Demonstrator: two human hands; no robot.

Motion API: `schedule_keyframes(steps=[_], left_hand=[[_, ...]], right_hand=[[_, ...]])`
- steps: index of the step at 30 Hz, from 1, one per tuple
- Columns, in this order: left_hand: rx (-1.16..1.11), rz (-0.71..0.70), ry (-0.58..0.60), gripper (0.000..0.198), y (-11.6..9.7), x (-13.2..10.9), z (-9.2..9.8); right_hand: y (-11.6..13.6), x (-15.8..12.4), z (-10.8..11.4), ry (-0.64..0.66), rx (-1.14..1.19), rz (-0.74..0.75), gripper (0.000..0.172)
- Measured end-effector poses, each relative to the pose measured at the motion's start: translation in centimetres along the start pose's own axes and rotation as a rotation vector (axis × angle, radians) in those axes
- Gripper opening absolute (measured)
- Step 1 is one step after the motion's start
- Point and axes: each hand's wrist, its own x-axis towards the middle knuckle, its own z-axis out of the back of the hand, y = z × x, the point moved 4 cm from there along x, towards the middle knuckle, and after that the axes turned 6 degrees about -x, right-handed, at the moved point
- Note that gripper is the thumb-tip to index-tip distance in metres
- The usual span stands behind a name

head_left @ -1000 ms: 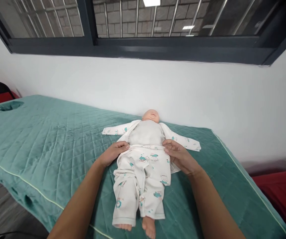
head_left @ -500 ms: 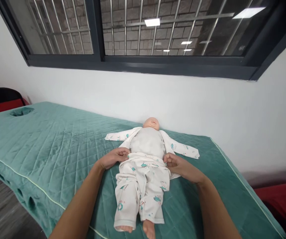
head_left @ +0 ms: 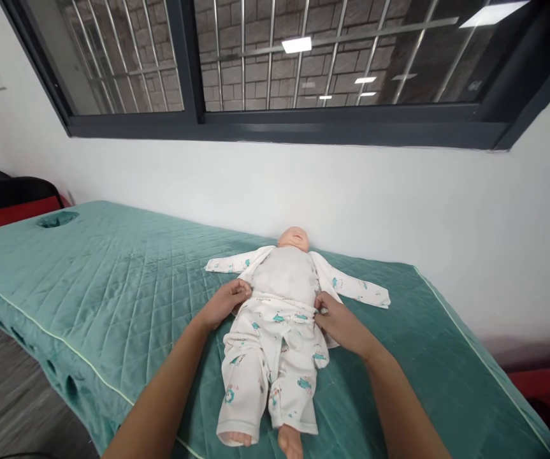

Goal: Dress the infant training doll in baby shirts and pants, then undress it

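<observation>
A baby doll (head_left: 285,274) lies on its back on the green quilted bed cover (head_left: 112,274), head toward the wall. It wears white printed trousers (head_left: 269,357), and a matching open top (head_left: 351,288) is spread out under it with the sleeves flat. My left hand (head_left: 224,303) is closed on the left side of the trousers' waistband. On the waistband's right side my right hand (head_left: 339,320) pinches the fabric. Both hands sit at the doll's waist. Its bare feet stick out near the bed's front edge.
The bed runs along a white wall (head_left: 399,210) under a dark-framed barred window (head_left: 275,64). A round face hole (head_left: 57,219) lies at the bed's far left end. Dark and red furniture (head_left: 11,201) stands at the left. Grey floor (head_left: 2,395) shows at the lower left.
My fingers went from lying flat at the doll's waist to gripping the trousers' waistband on both sides. The waistband sits a little higher on the doll's belly. The camera tilted up slightly.
</observation>
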Motion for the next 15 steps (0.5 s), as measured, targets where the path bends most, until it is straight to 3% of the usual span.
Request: schedule_keyframes(steps=[7, 12, 15], left_hand=[[-0.02, 0.0, 0.037, 0.037, 0.0, -0.4, 0.1], [0.132, -0.154, -0.108, 0.029, -1.6, -1.1, -1.1], [0.296, -0.282, -0.064, 0.024, -2.9, -1.1, -2.8]], right_hand=[[-0.9, -0.3, 0.2, 0.145, 0.361, 0.065, 0.011], [-0.2, -0.7, 1.4, 0.064, 0.424, 0.155, 0.021], [0.2, -0.3, 0.6, 0.004, 0.535, 0.173, 0.024]])
